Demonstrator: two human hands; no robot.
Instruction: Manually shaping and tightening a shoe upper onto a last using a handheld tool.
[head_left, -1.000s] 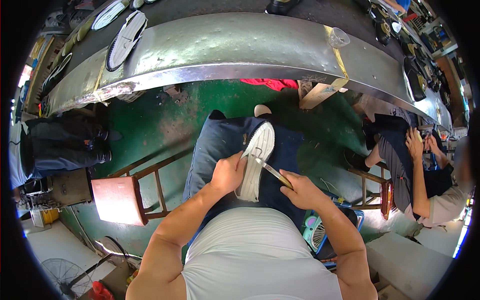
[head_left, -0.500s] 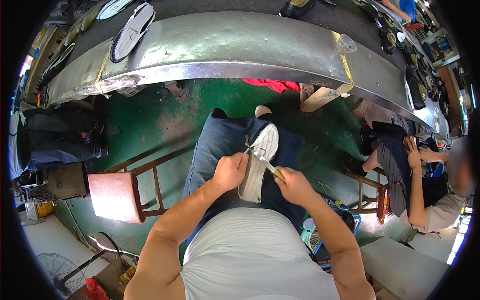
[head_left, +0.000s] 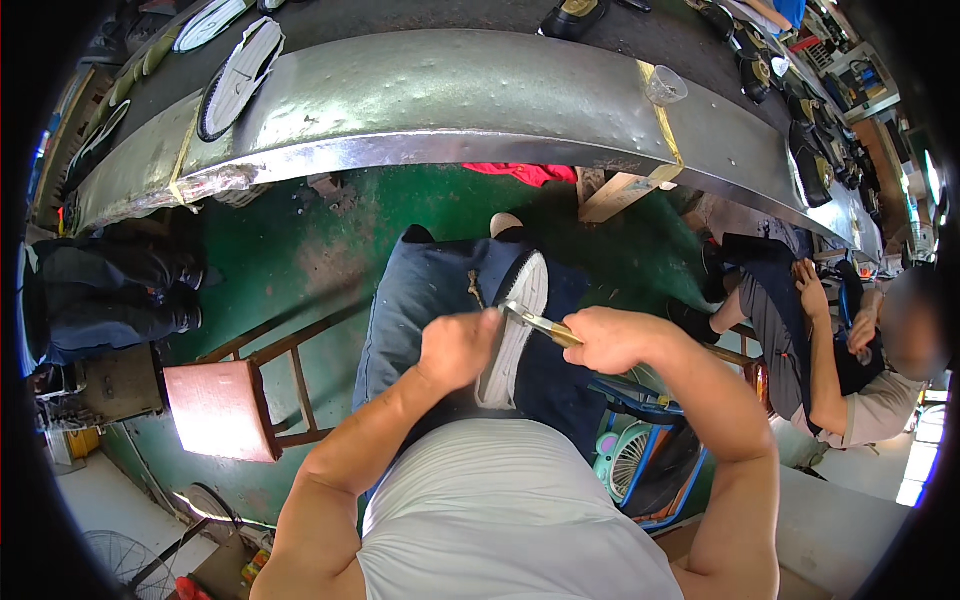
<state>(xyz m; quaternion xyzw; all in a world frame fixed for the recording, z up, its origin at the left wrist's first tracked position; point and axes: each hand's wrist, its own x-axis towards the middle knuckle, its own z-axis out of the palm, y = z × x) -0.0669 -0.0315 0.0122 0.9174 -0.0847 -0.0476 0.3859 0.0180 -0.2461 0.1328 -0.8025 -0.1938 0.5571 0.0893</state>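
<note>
Across my lap lies a shoe [head_left: 497,385] with its pale, ribbed underside up and a dark rim around its upper end. My right hand [head_left: 600,340] grips a metal tool [head_left: 532,318] with a yellowish handle. The tool slants over the shoe, its silver head at the shoe's left edge. My left hand [head_left: 458,348] is closed beside that edge, thumb and fingers against the tool's head; whatever they pinch is hidden. A small brown scrap [head_left: 474,286] rests on the dark blue cloth [head_left: 400,310] above my left hand.
A metal-edged bench [head_left: 420,85] crosses ahead, bearing another pale-soled shoe [head_left: 240,80] and dark shoes at right. A stool [head_left: 222,410] stands left; a small fan [head_left: 625,462] is by my right side. One person [head_left: 835,350] sits at right; another person's dark-trousered legs [head_left: 100,290] show at left.
My right hand and elbow have swung outward and up, and the tool lies flatter across the shoe. My left hand has shifted slightly and stays closed. The whole view has drifted slightly.
</note>
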